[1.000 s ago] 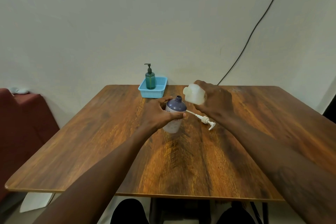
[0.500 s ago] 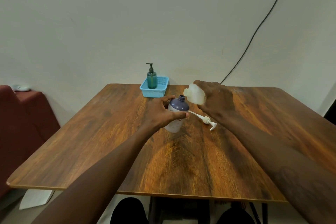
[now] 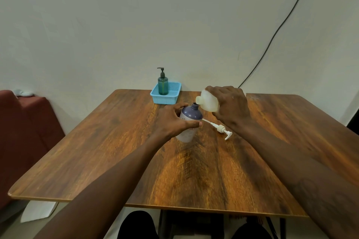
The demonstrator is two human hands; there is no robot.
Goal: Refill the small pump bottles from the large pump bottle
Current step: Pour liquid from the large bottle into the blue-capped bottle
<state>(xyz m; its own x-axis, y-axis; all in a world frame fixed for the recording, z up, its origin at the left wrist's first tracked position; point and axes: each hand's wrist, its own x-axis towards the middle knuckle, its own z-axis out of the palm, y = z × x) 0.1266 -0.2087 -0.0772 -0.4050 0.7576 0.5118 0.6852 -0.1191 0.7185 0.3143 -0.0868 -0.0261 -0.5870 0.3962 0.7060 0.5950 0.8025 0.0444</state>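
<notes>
My left hand (image 3: pixel 172 120) grips a purple-and-white bottle (image 3: pixel 189 122) with its pump off and its neck open, standing slightly tilted on the wooden table (image 3: pixel 116 141). My right hand (image 3: pixel 231 108) holds a translucent white bottle (image 3: pixel 207 101) tipped on its side, its open mouth just above and left of the purple bottle's neck. A white pump head with its tube (image 3: pixel 221 128) lies on the table right of the purple bottle. A green pump bottle (image 3: pixel 162 84) stands upright in a blue basket (image 3: pixel 165 99) at the table's far edge.
A dark red seat (image 3: pixel 23 132) stands left of the table. A black cable (image 3: pixel 272 37) runs down the wall at the back right. White paper (image 3: pixel 37 211) lies on the floor under the table's left corner.
My right hand has kept the white bottle tipped and brought its mouth slightly closer to the purple bottle's neck. My left hand holds the purple bottle as before.
</notes>
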